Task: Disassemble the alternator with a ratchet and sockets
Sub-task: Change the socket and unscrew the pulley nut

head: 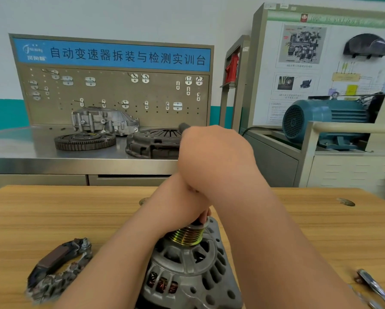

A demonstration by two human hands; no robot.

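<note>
While I watch through the head camera, the alternator [187, 270] sits upright on the wooden table [53, 215], bottom centre of the view, with its gold ribbed pulley [187, 237] facing up. My left hand [182, 204] comes in from the lower left and rests on top of the pulley, its fingers curled round a dark piece [197, 222] there; I cannot tell exactly what that piece is. My right hand [211, 157] is raised above the alternator, crossing over the left wrist, and is closed in a fist round the ratchet handle [184, 126], of which only the dark end shows past the knuckles.

Left of the alternator, on the same table, lies a removed dark part [57, 268] with a stud on top. Right of the alternator, near the table edge, lies a chrome tool [374, 288], blurred. Behind the alternator stands a steel bench [20, 152] with a toothed flywheel [84, 141], a clutch cover [151, 143], a grey housing [102, 121] and a pegboard [120, 92]. Beyond the alternator to the right is a blue motor [320, 121].
</note>
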